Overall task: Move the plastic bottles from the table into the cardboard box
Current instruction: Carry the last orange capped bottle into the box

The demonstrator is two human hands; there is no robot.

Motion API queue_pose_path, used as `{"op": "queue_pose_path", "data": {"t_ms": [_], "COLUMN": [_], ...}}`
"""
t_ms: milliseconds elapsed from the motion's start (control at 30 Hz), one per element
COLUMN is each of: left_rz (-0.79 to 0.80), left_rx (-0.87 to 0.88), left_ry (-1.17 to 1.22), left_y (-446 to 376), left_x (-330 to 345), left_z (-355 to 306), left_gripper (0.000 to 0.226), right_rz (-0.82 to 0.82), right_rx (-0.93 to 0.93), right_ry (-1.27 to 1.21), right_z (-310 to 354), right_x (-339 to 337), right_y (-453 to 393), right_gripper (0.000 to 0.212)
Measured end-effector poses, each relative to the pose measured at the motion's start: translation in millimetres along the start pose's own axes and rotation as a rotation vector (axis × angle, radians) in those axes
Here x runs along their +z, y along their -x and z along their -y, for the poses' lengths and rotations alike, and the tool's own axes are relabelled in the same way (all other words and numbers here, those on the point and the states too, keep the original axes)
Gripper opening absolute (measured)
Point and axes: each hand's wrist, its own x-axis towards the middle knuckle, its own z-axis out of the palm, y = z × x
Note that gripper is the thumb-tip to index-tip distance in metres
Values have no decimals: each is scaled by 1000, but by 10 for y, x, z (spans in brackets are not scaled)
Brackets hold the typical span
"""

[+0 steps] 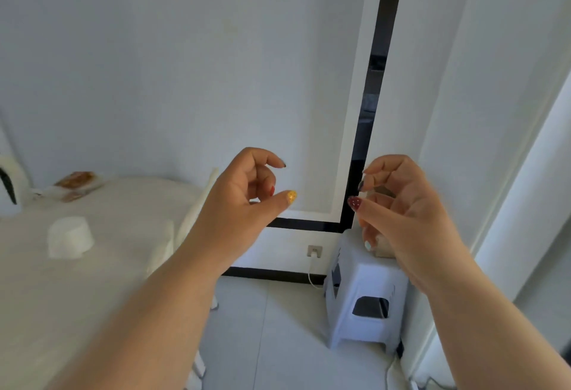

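Two empty hands raised before a pale wall, no bottles or box in the frame

The left hand (247,195), at centre frame, and the right hand (398,207), just right of centre, hang in mid-air with fingers loosely curled and nothing in their grasp; the nails are painted in mixed colours. At lower left lies a white-covered table (102,290) bearing an upturned white bowl (71,236), with blurred packets (77,184) at its far edge near a white appliance (10,185). At lower right a pale plastic stool (366,306) stands on the tiled floor, beside a wall socket (314,251) with a white cable plugged in.
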Motion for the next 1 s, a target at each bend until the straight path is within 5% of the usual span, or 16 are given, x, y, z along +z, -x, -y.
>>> {"op": "queue_pose_path", "data": {"t_ms": [367,600,1000], "left_rz": [-46,-107,-333], "left_rx": [-5,-68,-82], "left_ry": [47,9,-56], "left_y": [1388,2455,3344], "left_x": [-1862,-3412,-5218], "left_z": [-699,-1022,-1275], "left_gripper": [37,45,51], "right_rz": [12,79,226], "right_rx": [-33,-22,-36], "right_ry": [-73,-241,-352], "right_z": [693,963,1215], "right_x": [1938,3559,5502], "right_y": [976,1702,1796], "right_gripper": [33,52,60]}}
